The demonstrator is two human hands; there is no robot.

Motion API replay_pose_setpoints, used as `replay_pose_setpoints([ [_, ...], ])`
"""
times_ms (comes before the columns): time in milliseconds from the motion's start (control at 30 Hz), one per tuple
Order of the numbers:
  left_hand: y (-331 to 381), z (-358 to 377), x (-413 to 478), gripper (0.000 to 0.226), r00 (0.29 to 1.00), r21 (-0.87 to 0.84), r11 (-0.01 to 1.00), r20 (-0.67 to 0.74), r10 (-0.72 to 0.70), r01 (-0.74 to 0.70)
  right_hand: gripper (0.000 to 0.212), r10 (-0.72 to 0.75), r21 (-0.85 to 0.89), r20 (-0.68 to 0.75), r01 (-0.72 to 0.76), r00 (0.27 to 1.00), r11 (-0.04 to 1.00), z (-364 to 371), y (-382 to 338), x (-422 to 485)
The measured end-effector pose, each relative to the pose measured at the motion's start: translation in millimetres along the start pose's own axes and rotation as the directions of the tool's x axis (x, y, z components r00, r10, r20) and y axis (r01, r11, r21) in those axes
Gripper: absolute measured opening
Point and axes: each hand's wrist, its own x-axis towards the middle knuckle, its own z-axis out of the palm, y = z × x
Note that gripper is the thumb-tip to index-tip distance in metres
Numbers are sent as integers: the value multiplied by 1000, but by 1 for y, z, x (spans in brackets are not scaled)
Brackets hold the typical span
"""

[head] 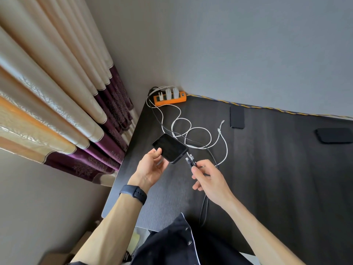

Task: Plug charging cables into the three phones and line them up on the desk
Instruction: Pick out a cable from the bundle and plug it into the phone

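Note:
My left hand [152,166] holds a black phone [170,147] above the dark desk [267,169], screen up, its bottom end facing right. My right hand [209,179] pinches a black multi-head charging cable [191,159], its connectors a short gap from the phone's bottom edge. A second black phone [237,117] lies flat near the wall. A third dark phone [335,135] lies at the far right. Two white cables [191,131] loop over the desk, with loose plug ends [221,124] lying free.
An orange power strip [170,98] with three white chargers sits in the desk's back left corner. Beige and purple curtains [76,111] hang left of the desk. A grey wall backs the desk. A dark band is on my left wrist.

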Motion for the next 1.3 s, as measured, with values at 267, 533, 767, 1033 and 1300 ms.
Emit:
replay_pose_setpoints([
  [267, -14, 3, -7, 15, 1000, 18, 1000, -23, -20, 21, 10, -5, 169, -35, 10, 999, 986, 3, -2, 1],
  [533, -18, 7, -12, 17, 999, 20, 999, -21, -36, 36, 20, -6, 124, -151, 25, 989, 992, 11, 5, -1],
  [767, -18, 5, -14, 18, 999, 19, 999, -17, -48, 48, 38, 2, 190, -251, 48, 968, 981, 15, 9, 1],
  [1033, -19, 6, -15, 15, 999, 56, 997, -1, -45, 45, 41, 40, 181, -268, 10, 963, 984, 13, 10, 6],
  [1300, -20, 8, -12, 38, 998, 105, 994, -47, 33, -28, 41, 71, 147, -263, -32, 962, 989, 11, 11, 8],
])
